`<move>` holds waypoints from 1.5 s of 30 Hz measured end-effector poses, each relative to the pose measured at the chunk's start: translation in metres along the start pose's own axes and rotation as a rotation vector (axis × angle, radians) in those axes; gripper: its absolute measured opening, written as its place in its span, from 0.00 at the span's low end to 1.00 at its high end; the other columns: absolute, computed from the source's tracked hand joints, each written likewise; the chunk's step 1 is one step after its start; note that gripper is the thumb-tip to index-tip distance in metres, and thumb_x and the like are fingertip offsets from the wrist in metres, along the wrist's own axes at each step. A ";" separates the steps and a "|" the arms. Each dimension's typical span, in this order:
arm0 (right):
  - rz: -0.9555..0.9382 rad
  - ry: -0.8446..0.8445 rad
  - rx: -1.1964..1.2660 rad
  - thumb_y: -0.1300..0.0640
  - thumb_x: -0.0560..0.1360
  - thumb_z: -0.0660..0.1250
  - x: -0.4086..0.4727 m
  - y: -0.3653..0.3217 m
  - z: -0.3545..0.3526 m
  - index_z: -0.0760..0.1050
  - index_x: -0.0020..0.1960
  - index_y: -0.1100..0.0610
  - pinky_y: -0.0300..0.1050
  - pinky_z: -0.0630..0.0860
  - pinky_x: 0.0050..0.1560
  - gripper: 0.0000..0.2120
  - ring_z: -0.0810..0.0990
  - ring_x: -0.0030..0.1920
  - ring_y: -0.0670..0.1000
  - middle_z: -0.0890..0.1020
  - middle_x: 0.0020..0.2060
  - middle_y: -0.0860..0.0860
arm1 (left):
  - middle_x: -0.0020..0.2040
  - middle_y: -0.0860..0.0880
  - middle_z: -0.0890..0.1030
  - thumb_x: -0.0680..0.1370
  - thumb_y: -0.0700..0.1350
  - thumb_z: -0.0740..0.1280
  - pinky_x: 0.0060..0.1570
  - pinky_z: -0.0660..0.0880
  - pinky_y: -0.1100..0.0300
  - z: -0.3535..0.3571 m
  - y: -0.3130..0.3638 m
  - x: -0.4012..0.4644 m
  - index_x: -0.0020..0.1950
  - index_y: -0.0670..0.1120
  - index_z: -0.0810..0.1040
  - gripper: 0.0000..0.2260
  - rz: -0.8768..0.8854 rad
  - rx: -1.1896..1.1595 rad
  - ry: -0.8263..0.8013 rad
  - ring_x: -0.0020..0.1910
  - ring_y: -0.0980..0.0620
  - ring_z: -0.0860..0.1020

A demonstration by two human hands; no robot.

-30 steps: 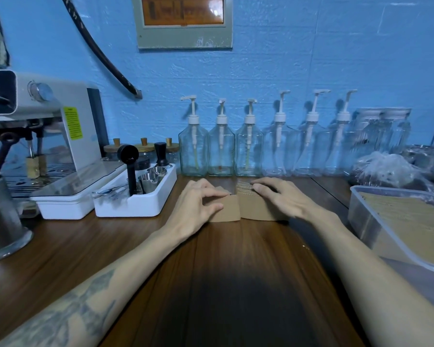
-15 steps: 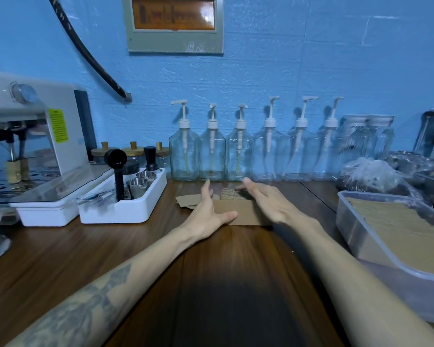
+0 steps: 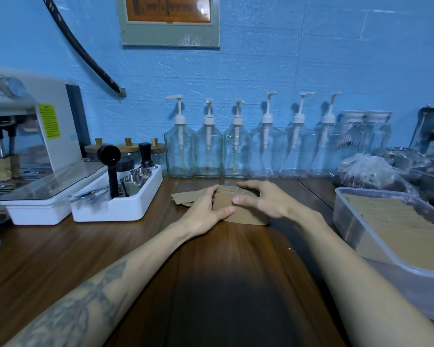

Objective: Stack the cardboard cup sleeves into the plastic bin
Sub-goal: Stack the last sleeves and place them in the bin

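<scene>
Plastic bin (image 3: 346,216) cut off at right.

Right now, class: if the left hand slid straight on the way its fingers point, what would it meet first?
The left hand already touches the cardboard sleeve stack; beyond it, probably the right hand.

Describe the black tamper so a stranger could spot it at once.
Start at the espresso machine on the left; beside it sits a white tray. At the tray's back end, before the wooden-lidded jars, stands the black tamper: short, knob-topped, flared base, unlike the taller black scoop nearby.
</scene>
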State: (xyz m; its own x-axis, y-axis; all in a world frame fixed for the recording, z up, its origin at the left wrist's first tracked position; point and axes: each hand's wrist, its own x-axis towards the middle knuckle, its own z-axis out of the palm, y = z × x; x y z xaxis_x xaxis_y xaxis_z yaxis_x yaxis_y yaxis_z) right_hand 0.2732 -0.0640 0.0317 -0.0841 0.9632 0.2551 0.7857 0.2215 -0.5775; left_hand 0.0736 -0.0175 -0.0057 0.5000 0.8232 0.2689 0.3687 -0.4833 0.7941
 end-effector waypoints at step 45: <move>0.114 0.023 0.034 0.47 0.72 0.75 -0.012 0.000 -0.010 0.69 0.74 0.49 0.38 0.66 0.58 0.33 0.73 0.59 0.46 0.74 0.69 0.49 | 0.37 0.52 0.81 0.74 0.35 0.74 0.53 0.76 0.63 -0.079 -0.028 -0.011 0.65 0.43 0.72 0.22 -0.040 -0.226 0.503 0.40 0.56 0.80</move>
State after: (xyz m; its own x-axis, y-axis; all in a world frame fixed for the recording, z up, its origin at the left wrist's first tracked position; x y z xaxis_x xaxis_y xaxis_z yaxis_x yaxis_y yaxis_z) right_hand 0.2806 -0.0769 0.0367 0.0190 0.9789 0.2034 0.7683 0.1159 -0.6295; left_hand -0.0041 0.0106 0.0126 0.0325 0.9073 0.4191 0.1745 -0.4181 0.8915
